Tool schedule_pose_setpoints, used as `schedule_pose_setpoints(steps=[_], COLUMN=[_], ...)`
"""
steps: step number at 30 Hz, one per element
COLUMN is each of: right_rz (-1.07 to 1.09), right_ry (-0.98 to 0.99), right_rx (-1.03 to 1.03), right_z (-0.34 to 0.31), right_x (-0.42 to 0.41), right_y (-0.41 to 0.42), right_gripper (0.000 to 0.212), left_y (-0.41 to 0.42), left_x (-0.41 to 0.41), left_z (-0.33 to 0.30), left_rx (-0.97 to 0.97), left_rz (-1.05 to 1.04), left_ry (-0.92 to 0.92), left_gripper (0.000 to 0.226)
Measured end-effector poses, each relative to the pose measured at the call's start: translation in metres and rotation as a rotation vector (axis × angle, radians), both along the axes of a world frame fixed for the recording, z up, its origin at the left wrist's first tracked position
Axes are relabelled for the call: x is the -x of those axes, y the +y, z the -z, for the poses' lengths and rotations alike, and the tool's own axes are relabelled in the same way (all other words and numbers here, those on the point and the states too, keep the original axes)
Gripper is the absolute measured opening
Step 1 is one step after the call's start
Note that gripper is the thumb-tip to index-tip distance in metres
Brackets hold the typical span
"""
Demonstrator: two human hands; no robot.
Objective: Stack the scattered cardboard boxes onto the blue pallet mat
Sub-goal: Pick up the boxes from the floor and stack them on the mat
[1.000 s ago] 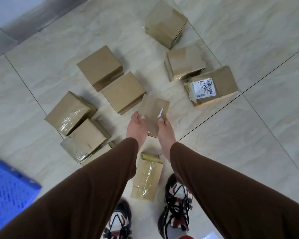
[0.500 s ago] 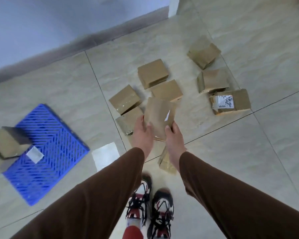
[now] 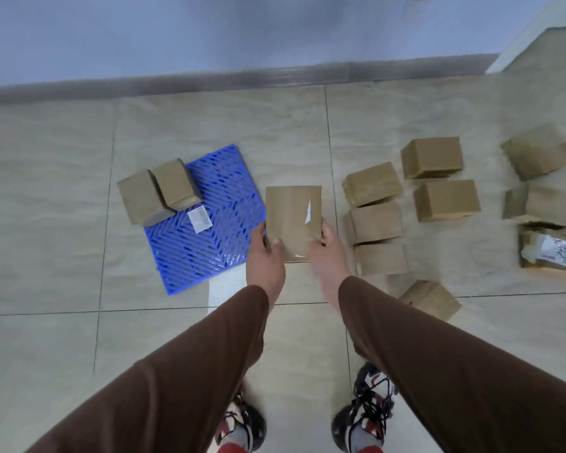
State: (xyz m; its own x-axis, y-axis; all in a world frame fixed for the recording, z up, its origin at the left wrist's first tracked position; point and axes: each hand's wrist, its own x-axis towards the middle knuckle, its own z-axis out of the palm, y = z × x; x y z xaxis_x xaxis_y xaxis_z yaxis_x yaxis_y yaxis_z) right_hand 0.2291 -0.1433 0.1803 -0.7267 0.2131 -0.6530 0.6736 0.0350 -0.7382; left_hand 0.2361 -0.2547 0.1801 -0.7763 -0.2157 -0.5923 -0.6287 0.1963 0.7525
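Two hands had the carried box (image 3: pixel 293 220) between them, held up off the floor! The left hand (image 3: pixel 264 256) gripped its near left corner, thumb curled over the top face, and the right hand (image 3: pixel 327 253) clamped the near right corner the same way, thumb on top. The box hung just beside the right edge of the blue pallet mat (image 3: pixel 216 223), not over it.

Two boxes were on the mat's far left corner, and what a pair: the larger box (image 3: pixel 139 196) overhung the mat's left edge, with a smaller box (image 3: pixel 175 183) touching its right side. A white label (image 3: pixel 199 218) lay flat on the mat near them.

Over on the right, the scattered ones sat on the tiled floor (image 3: pixel 62 223): a near column of three boxes (image 3: pixel 374 220) lay close together, two more (image 3: pixel 438 178) sat behind them, and a tilted box (image 3: pixel 430 299) lay by the right sleeve (image 3: pixel 438 354). Far right there was another cluster, including a box with a printed label (image 3: pixel 553 253), somewhat blurred. A white sheet (image 3: pixel 224 291) showed on the floor at the mat's near edge. Brown sleeves, and sneakers (image 3: pixel 366 410) planted below.
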Motion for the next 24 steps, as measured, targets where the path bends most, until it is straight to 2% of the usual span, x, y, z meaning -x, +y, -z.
schedule_pose_setpoints(steps=[3, 5, 11, 17, 21, 24], right_rz=[0.020, 0.042, 0.107, 0.055, 0.024, 0.055], right_ry=[0.002, -0.011, -0.038, -0.059, -0.083, -0.107], right_rx=[0.011, 0.019, 0.032, 0.072, 0.115, 0.093], right_z=[-0.002, -0.004, 0.011, 0.044, 0.065, 0.091], right_x=[0.006, 0.014, 0.051, 0.110, 0.153, 0.182], right_y=[-0.061, -0.095, -0.147, -0.152, -0.149, -0.153], right_gripper=[0.059, 0.050, 0.029, 0.033, 0.039, 0.039], left_y=[-0.062, -0.097, -0.146, -0.151, -0.146, -0.140], left_x=[0.001, 0.005, 0.039, 0.086, 0.122, 0.148], left_z=[-0.008, -0.008, 0.005, 0.037, 0.068, 0.093], left_rx=[-0.003, -0.023, -0.054, -0.103, -0.132, -0.197], left_rz=[-0.026, -0.047, -0.113, -0.248, -0.368, -0.460], left_ry=[-0.008, -0.029, -0.061, -0.119, -0.132, -0.147], left_gripper=[0.049, 0.054, 0.064, 0.063, 0.046, 0.052])
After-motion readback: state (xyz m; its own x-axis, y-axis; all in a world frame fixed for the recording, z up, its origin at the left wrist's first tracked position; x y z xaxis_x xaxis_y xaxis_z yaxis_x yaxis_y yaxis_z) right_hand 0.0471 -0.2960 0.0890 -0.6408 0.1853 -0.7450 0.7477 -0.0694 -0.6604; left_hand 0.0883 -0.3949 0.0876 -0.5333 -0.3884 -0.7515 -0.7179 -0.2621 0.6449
